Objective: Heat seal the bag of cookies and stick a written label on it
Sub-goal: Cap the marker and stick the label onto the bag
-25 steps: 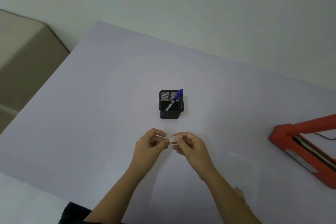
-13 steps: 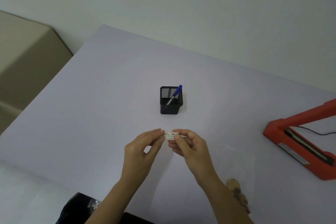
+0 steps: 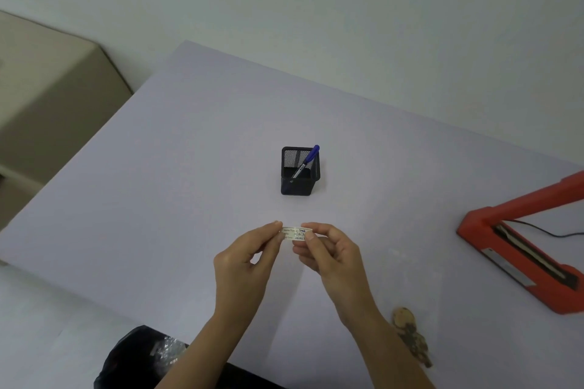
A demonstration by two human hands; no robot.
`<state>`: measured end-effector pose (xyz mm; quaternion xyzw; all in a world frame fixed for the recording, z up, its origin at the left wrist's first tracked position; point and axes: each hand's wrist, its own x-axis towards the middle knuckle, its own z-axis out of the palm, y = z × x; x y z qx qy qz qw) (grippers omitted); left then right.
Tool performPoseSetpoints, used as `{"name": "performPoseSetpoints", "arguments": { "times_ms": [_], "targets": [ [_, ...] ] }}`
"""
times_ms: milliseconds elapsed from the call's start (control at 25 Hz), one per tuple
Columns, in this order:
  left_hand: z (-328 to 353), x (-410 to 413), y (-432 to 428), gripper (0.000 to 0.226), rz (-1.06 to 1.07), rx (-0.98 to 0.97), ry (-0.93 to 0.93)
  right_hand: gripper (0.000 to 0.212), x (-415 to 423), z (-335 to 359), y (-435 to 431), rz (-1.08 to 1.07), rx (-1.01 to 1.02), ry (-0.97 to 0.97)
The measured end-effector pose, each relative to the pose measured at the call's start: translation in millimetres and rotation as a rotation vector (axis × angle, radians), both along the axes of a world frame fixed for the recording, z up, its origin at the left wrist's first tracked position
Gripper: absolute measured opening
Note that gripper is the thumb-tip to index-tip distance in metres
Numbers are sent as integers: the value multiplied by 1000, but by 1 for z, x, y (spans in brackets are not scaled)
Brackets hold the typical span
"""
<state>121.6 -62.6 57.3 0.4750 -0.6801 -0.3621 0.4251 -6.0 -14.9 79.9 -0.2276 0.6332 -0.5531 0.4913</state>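
**A:** Any idea how far along this is?

**B:** Past the writing bit, judging by the small white rectangular paper label [image 3: 295,234]: printed field lines with dark handwriting filled in, too small to read. Blue pen [image 3: 309,158] parked back in the black mesh square pen holder [image 3: 300,180], leaning toward its right corner. Sticking not done yet, though.

**A:** And where's the label right now?

**B:** Up off the pale lilac table [image 3: 158,199], stretched flat between both hands, just on the near side of the pen holder. Left hand [image 3: 243,265] with its grip pinched shut on the left end, thumb and forefinger. Right hand [image 3: 331,259] clamped on the right end the same way. Probably peeling the backing, but can't tell for sure.

**A:** Bag sealed?

**B:** Hard to say. Clear plastic bag of brown cookies [image 3: 410,338] lying flat near the table's front edge, just right of the right forearm, well apart from the label. Seal line not visible. Red heat sealer [image 3: 521,246] off to the right, arm raised, nothing in it. So sealing likely finished, with only pressing the label onto the bag left.
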Motion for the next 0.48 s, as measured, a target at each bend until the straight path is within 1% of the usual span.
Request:
{"name": "performPoseSetpoints", "arguments": {
  "times_ms": [240, 480],
  "targets": [
    [-2, -7, 0, 16, -9, 16, 1, 14, -2, 1, 3, -11, -9, -14],
    [-3, -12, -4, 17, -44, -146, -55, 14, -3, 1, 4, -29, -9, 0]
  ]
}}
